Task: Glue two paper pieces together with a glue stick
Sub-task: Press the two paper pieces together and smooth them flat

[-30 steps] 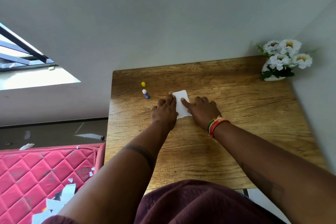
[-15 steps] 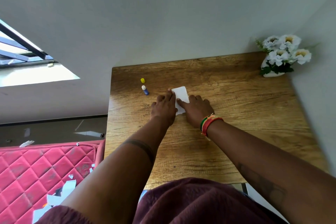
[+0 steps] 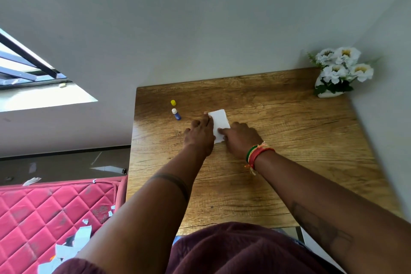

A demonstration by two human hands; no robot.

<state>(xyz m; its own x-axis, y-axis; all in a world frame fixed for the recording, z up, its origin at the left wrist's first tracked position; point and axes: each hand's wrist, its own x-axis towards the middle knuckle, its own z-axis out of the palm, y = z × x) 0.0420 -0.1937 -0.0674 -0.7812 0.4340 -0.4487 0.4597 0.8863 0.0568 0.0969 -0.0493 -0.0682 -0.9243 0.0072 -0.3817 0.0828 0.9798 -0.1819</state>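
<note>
The right hand [image 3: 241, 139] has been slid nearer the left hand [image 3: 199, 133], both laid flat with fingers pressed on the paper [image 3: 220, 123] between them, while the uncapped glue stick [image 3: 176, 114] lies unused just beyond the left, so pressing is judged underway.

white paper [image 3: 220, 123] flat on table, possibly two layers | glue stick [image 3: 176, 114] uncapped, lying | yellow cap [image 3: 173, 102] beside

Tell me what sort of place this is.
Probably a room in a home, not a workshop: a wooden table in a wall corner, a vase of flowers, and a pink quilted mattress alongside.
</note>
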